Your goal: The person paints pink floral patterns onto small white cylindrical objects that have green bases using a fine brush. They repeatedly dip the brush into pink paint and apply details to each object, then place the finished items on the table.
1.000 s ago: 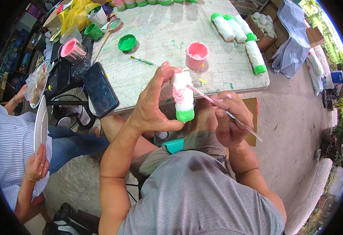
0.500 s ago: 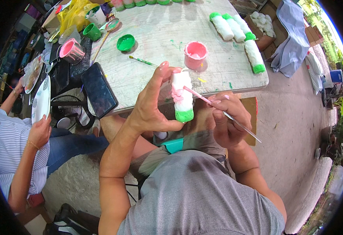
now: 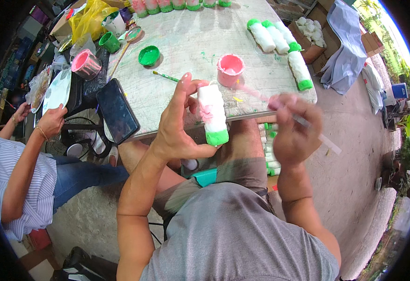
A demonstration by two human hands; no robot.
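Observation:
My left hand grips a white candle by its two ends, thumb at the green end and fingers at the wick end. A pink raised patch marks the candle's left side. In my right hand is a paintbrush with a pink tip, smeared by motion and apart from the candle. Just beyond the candle stands a pink paint pot on the table. A second brush, green-stained, lies left of the pot, near a shallow dish of green paint.
A phone leans at the table's left edge. Several white and green candles lie at the right; others stand along the back. More candles fill a box below the table. At left, another person's hand holds a plate.
My right hand has drawn the brush off the candle and swung it up and to the right. The candle has shifted slightly left. The other person's plate has tilted and moved.

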